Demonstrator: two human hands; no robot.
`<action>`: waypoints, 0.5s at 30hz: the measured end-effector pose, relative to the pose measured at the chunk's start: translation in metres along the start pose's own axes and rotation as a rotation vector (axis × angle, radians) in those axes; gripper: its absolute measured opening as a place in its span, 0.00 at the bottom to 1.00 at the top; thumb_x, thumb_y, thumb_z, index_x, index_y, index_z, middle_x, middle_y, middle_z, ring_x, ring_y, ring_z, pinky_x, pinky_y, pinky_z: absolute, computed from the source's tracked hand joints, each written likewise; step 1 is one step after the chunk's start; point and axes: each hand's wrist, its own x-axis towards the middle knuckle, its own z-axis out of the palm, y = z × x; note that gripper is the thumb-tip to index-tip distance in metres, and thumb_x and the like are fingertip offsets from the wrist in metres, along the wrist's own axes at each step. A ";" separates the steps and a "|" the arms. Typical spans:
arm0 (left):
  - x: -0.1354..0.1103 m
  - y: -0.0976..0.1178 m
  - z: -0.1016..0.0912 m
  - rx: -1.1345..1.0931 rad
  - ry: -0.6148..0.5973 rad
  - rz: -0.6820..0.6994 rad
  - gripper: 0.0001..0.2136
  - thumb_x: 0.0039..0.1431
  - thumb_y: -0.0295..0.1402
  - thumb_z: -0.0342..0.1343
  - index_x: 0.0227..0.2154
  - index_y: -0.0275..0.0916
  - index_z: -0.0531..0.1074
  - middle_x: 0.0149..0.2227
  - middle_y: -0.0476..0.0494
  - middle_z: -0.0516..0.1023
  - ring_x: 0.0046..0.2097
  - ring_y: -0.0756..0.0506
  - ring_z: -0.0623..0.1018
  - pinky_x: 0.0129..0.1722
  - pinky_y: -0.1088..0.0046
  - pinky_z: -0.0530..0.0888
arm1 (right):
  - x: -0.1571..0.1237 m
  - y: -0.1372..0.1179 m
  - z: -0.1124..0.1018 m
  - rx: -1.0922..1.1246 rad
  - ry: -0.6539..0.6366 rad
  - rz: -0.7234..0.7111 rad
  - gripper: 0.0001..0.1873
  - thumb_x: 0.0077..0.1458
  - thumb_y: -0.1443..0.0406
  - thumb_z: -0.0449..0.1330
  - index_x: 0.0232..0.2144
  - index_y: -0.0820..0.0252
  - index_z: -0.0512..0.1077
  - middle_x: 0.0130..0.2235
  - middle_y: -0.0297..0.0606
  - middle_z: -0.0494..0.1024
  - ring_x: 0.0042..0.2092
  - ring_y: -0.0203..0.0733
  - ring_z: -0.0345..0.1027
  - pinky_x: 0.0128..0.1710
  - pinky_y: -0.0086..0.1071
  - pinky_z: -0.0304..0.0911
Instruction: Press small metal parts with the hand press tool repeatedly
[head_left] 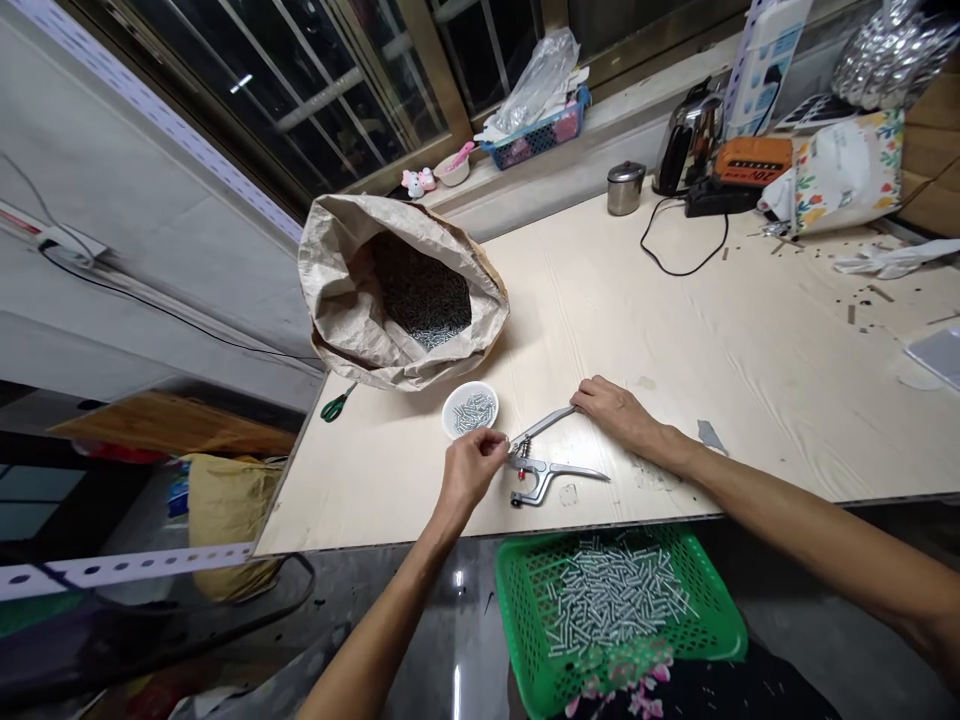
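Silver pliers (551,468) with a coil spring and a small red part near the jaws lie spread on the table. With its fingers closed round the end of the upper handle, my right hand (615,410) holds them. At the jaw end, my left hand (472,468) is pinched shut; what sits between its fingertips is too small to make out. Just beyond that hand stands a white bowl (448,418) of small metal pieces. A green basket (517,630) below the table's front edge holds many short silver metal pieces.
An open paper sack (330,270) of small dark metal pieces stands at the back left, near green-handled scissors (339,402). A lidded metal canister (625,188), a kettle (686,140) and a cable (686,270) are at the back right. A grey scrap (709,435) lies beside my right forearm.
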 end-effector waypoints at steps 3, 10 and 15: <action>-0.023 -0.011 0.013 -0.177 -0.122 -0.119 0.13 0.48 0.37 0.56 0.33 0.35 0.78 0.26 0.46 0.79 0.27 0.49 0.74 0.26 0.76 0.69 | 0.000 0.000 -0.001 -0.008 -0.017 0.005 0.13 0.61 0.75 0.48 0.35 0.60 0.71 0.36 0.41 0.71 0.39 0.42 0.61 0.33 0.31 0.57; -0.022 -0.029 0.019 -0.150 -0.270 -0.261 0.13 0.44 0.42 0.59 0.23 0.34 0.76 0.18 0.49 0.72 0.22 0.51 0.68 0.23 0.77 0.63 | -0.001 0.000 -0.002 -0.027 -0.031 0.003 0.13 0.61 0.76 0.48 0.35 0.61 0.71 0.36 0.41 0.72 0.39 0.42 0.60 0.34 0.31 0.56; -0.012 -0.028 0.016 -0.099 -0.394 -0.274 0.13 0.43 0.42 0.59 0.18 0.34 0.74 0.16 0.51 0.69 0.21 0.52 0.66 0.23 0.76 0.63 | 0.000 0.000 -0.001 -0.042 -0.048 0.021 0.12 0.62 0.74 0.48 0.35 0.61 0.71 0.37 0.41 0.71 0.39 0.42 0.59 0.34 0.32 0.56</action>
